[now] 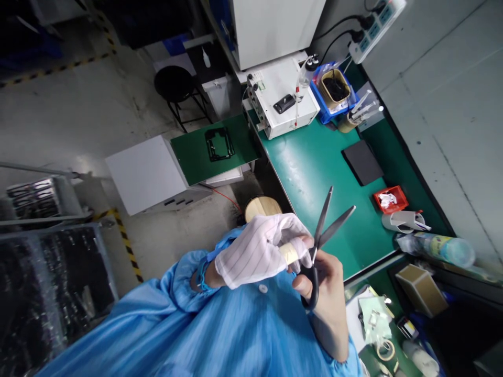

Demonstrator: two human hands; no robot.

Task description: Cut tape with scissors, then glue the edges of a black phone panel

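Observation:
My left hand wears a white glove with thin stripes, and its fingers are curled. A band of yellowish tape is wrapped round one finger, and a bare fingertip shows beside the scissors. Whether these fingers pinch anything is hidden. My right hand, bare, grips a pair of scissors by the dark handle. The blades stand apart and point up and away over the green bench. Both hands are close together in front of my blue smock, the left fingertips right by the scissors' pivot.
A green workbench carries a white machine, a blue bin, a black pad, a red tray and a white cup. A round wooden stool stands beside it. Tape rolls lie lower right.

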